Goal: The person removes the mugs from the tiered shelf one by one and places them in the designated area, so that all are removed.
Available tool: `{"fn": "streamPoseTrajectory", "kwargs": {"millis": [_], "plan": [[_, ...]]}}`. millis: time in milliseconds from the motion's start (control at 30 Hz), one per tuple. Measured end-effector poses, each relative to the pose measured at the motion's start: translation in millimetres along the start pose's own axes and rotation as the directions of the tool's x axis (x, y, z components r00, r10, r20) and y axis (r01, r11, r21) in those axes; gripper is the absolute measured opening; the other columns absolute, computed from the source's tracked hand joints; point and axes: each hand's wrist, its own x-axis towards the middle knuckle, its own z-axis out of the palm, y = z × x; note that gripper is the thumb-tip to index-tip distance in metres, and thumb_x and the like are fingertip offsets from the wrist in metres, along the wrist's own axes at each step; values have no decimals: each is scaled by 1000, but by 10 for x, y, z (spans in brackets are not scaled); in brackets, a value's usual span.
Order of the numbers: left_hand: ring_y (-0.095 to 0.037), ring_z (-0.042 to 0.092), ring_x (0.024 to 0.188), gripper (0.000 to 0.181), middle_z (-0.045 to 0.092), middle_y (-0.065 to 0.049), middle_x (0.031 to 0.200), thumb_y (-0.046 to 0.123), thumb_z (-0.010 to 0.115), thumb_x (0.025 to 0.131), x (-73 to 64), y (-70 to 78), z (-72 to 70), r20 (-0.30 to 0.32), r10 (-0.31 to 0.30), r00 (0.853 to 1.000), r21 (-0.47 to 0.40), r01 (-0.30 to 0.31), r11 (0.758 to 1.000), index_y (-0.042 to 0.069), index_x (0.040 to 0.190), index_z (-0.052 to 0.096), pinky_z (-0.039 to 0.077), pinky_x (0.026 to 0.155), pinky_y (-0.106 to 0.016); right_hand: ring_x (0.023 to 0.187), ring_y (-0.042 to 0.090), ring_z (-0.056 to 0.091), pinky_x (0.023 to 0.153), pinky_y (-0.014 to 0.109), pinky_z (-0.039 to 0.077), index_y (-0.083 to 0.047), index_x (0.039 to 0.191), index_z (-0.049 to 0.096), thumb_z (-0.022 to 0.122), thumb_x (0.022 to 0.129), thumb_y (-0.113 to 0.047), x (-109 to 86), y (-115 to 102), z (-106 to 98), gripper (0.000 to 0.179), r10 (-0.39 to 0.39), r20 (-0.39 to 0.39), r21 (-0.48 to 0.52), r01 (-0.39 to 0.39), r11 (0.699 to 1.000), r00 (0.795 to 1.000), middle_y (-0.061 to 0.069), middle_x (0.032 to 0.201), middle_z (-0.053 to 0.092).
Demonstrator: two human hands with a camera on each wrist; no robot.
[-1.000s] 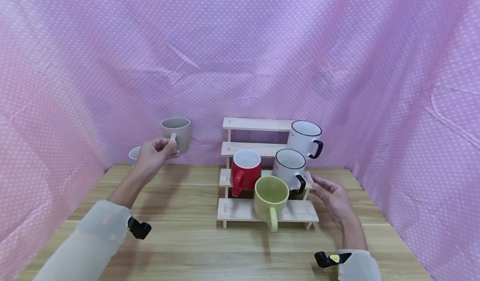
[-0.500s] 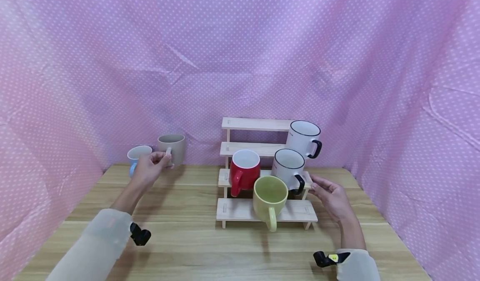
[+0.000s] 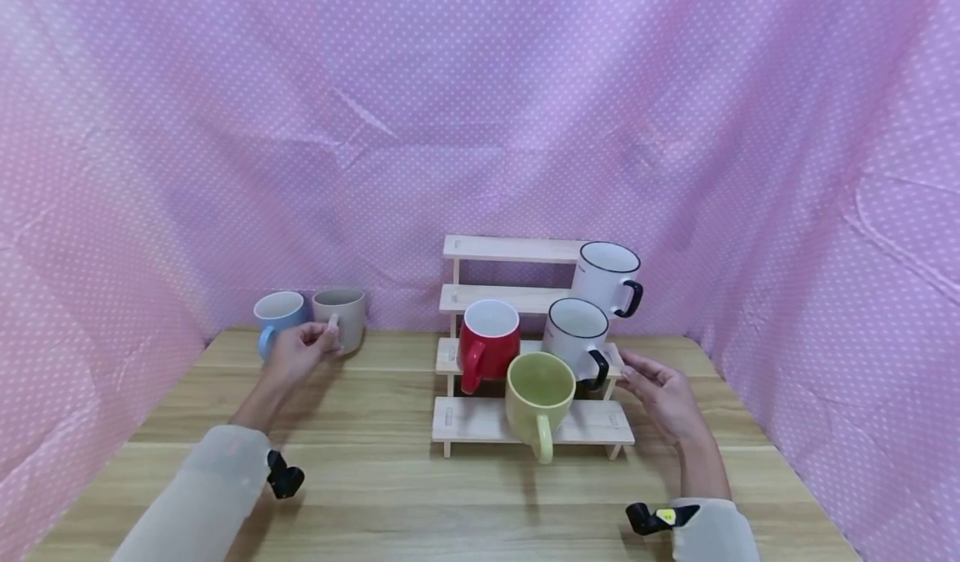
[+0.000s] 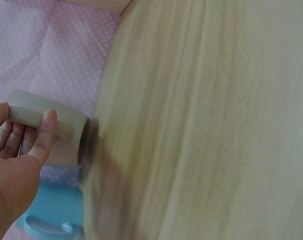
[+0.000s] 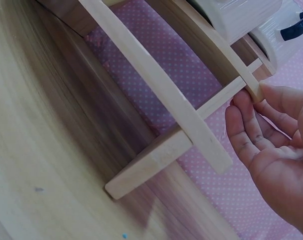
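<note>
My left hand (image 3: pixel 298 353) pinches the handle of a grey-beige mug (image 3: pixel 351 318) at the back left. The mug is upright, its base close over the table's back edge; in the left wrist view the mug (image 4: pixel 66 142) appears sideways, with thumb and fingers on its handle. Just left of it stands a light blue mug (image 3: pixel 279 316), partly behind my hand. On the right, my right hand (image 3: pixel 666 399) grips the end of the second-lowest shelf of a wooden stepped rack (image 3: pixel 487 249). The right wrist view shows thumb and fingertips on that shelf's end (image 5: pixel 254 87).
The rack bears a red mug (image 3: pixel 491 349) and a white black-rimmed mug (image 3: pixel 573 345) on the second-lowest shelf, a yellow-green mug (image 3: pixel 536 395) on the lowest. Another white mug (image 3: pixel 600 287) stands higher at right. Pink dotted cloth (image 3: pixel 480 112) hangs behind the table (image 3: pixel 405 495).
My left hand has lowered the grey-beige mug from the air to beside the light blue mug, which shows more now. My right hand keeps its hold on the rack.
</note>
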Motion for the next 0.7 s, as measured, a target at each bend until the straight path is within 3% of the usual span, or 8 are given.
{"fn": "streamPoseTrajectory", "kwargs": {"millis": [233, 333, 433, 700], "plan": [[-9, 70, 92, 42, 63, -29, 117, 20, 56, 107, -13, -113, -8, -33, 25, 999, -47, -26, 999, -18, 125, 57, 59, 90, -31, 103, 10, 69, 91, 27, 58, 27, 138, 35, 58, 102, 4, -4, 3, 9, 49, 10, -3, -10, -10, 1000, 1000, 0, 121, 72], [-11, 71, 93, 43, 64, -29, 117, 21, 55, 107, -33, -146, -27, -43, 28, 999, -34, -30, 999, -17, 125, 57, 59, 91, -32, 104, 10, 69, 91, 27, 58, 26, 138, 35, 57, 102, 4, -1, 2, 14, 48, 8, 2, -6, -8, 1000, 1000, 0, 122, 71], [-13, 72, 95, 42, 63, -28, 119, 19, 55, 107, -35, -184, -55, -42, 24, 999, -74, -27, 997, -18, 127, 55, 58, 94, -35, 104, 10, 69, 91, 27, 58, 26, 138, 35, 57, 102, 4, 0, -2, 16, 48, 5, 6, -3, -5, 1000, 1000, 0, 123, 71], [-18, 71, 104, 47, 57, -25, 126, 23, 55, 108, -28, -218, -140, 18, -44, 999, -140, 46, 989, -17, 133, 50, 54, 100, -40, 104, 10, 69, 90, 26, 58, 27, 138, 34, 56, 102, 5, 0, -1, 5, 48, -3, 5, -2, 3, 1000, 1000, 0, 121, 72]]}}
